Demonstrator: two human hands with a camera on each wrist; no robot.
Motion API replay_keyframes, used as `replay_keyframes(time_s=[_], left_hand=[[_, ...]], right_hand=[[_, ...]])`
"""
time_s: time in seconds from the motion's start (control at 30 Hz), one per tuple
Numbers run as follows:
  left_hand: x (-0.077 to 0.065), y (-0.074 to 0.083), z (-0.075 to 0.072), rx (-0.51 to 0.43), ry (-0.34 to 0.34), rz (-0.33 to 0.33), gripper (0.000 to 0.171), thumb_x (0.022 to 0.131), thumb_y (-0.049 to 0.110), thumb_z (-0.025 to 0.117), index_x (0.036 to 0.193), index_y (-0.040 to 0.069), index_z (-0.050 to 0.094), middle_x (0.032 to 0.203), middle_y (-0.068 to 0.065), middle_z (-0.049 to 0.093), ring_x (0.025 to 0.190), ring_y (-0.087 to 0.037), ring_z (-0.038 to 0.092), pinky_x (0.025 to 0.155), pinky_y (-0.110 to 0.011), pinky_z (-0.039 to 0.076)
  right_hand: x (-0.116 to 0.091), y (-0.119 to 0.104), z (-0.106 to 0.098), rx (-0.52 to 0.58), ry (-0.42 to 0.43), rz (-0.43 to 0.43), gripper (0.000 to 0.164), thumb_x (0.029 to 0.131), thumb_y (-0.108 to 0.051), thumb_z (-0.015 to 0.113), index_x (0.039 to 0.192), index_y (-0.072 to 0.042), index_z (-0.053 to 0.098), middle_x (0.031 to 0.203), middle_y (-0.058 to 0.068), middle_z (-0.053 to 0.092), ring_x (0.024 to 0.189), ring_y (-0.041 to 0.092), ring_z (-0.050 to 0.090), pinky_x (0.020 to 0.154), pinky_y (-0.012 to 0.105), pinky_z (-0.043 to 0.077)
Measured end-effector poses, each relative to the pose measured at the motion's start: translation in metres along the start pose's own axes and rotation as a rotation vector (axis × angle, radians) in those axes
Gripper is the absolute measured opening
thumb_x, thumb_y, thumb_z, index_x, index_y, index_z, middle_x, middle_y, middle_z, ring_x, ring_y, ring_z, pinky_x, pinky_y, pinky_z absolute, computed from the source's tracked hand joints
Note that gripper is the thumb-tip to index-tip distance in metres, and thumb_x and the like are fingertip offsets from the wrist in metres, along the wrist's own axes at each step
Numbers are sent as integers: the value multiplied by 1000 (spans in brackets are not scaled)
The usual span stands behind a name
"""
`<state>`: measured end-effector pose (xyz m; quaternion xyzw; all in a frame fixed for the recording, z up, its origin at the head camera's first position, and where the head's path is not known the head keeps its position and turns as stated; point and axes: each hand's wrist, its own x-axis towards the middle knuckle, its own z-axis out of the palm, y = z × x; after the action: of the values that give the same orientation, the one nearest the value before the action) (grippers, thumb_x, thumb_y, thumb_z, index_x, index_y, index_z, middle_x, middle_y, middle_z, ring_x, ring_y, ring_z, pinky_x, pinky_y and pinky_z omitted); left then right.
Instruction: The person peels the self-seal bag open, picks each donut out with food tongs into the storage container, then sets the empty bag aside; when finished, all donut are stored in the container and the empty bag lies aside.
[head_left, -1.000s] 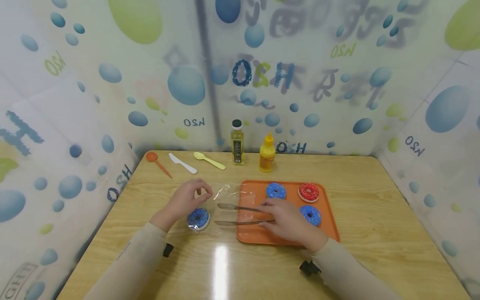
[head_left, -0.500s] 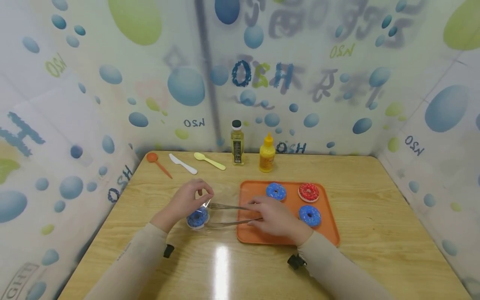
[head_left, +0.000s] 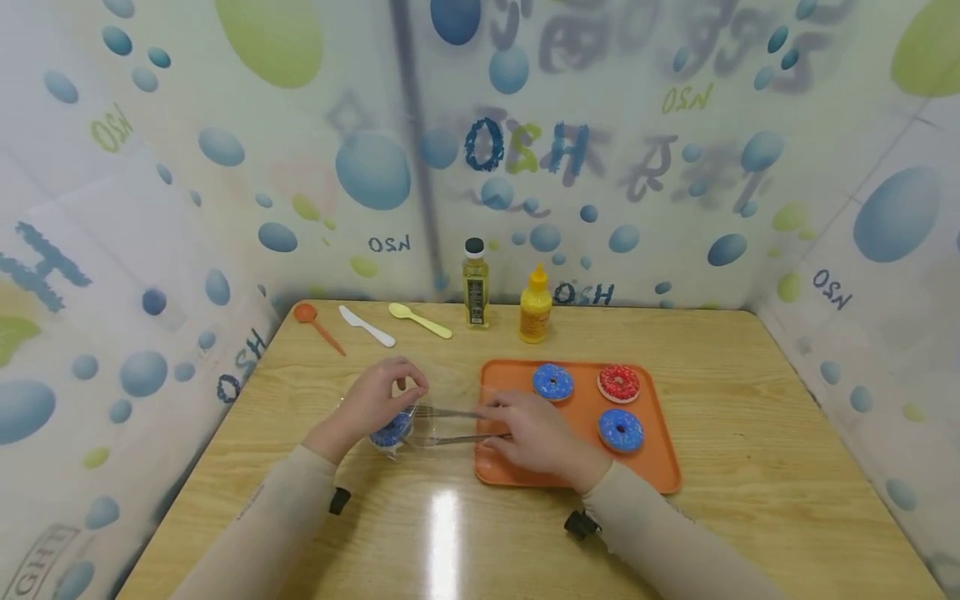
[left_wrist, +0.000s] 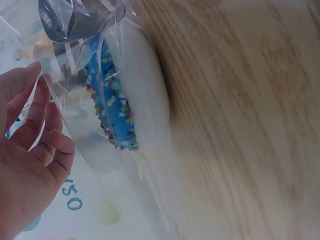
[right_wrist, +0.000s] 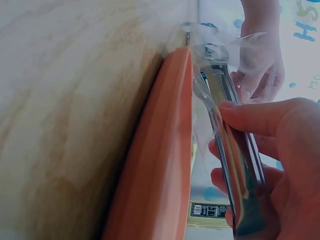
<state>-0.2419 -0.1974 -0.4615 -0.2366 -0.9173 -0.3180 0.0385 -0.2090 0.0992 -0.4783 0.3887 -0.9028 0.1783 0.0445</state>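
In the left wrist view, my left hand (left_wrist: 35, 135) pinches the edge of a clear plastic bag (left_wrist: 107, 162) between thumb and fingertip. Inside lies a blue-iced doughnut (left_wrist: 111, 95) with coloured sprinkles and a white base. My right hand (head_left: 536, 437) grips metal tongs (head_left: 453, 412) over the left part of the orange tray (head_left: 491, 477). Their arms are spread apart and reach left into the bag. The tong ends (left_wrist: 82, 22) show at the doughnut through the plastic; whether they touch it I cannot tell. In the head view, my left hand (head_left: 377, 393) partly hides this doughnut.
On the tray lie two blue doughnuts (head_left: 553, 382) and a red one (head_left: 618, 383). Behind stand an oil bottle (head_left: 476, 287) and a yellow squeeze bottle (head_left: 535, 310). An orange spoon (head_left: 318, 327), white knife (head_left: 366, 326) and yellow spoon (head_left: 420, 321) lie at the back left.
My right hand has moved left with the tongs, bringing their ends to the bagged doughnut. The bag has bunched up leftward around it. My left hand has stayed nearly still.
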Motion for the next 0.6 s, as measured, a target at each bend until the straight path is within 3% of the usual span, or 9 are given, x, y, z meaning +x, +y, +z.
replay_keyframes(time_s=[0.23,0.6], left_hand=[[-1,-4,0,2,28,13,8,96,14,74,94,21,75,97,6,70,84,-15,56,74,-32,46],[-2,-5,-2,-2,24,-19,4,98,22,72,96,20,75,98,7,70,85,-15,56,75,-32,47]], right_hand=[[-5,0,2,27,21,7,43,94,-31,77,135,-23,70,117,-5,70,101,13,65,84,35,54],[-20,9,-1,95,34,45,45,94,-28,77,138,-31,67,119,-6,70,106,12,66,89,37,56]])
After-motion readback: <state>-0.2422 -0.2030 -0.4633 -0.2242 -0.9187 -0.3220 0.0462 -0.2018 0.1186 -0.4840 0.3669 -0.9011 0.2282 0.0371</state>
